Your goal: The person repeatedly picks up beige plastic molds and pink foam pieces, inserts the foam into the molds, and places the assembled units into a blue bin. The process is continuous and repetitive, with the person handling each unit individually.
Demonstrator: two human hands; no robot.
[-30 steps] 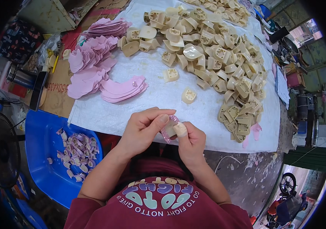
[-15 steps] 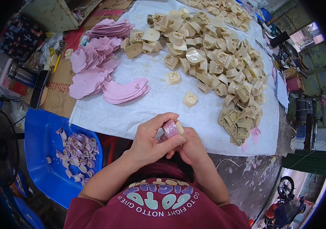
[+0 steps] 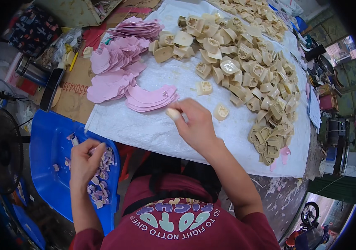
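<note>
My left hand (image 3: 85, 160) hangs over a blue basin (image 3: 46, 166), its fingers curled and blurred by motion. Whether it holds anything is hidden. Small pieces with glittery pink-purple wrapping (image 3: 98, 196), like covered shoe heels, lie in the basin beneath it. Over the table, my right hand (image 3: 194, 125) has thumb and fingers drawn together beside the near fan of curved pink glittery cutouts (image 3: 148, 100). A pale patch shows at those fingertips; I cannot make out what it is. Two loose cream plastic heels, one (image 3: 204, 88) farther off and one (image 3: 221, 112) nearer, lie right of the cutouts.
A large heap of cream heels (image 3: 265, 87) covers the table's right side on a white woven sheet (image 3: 128, 133). More pink cutouts (image 3: 119, 54) are piled at the left. A phone (image 3: 52, 89), a metal flask (image 3: 34, 68) and a fan (image 3: 0, 150) stand farther left.
My hands have parted. The left moved left and down over the basin; the right moved up toward the pink cutouts. The glittery wrapped piece between them is no longer visible there.
</note>
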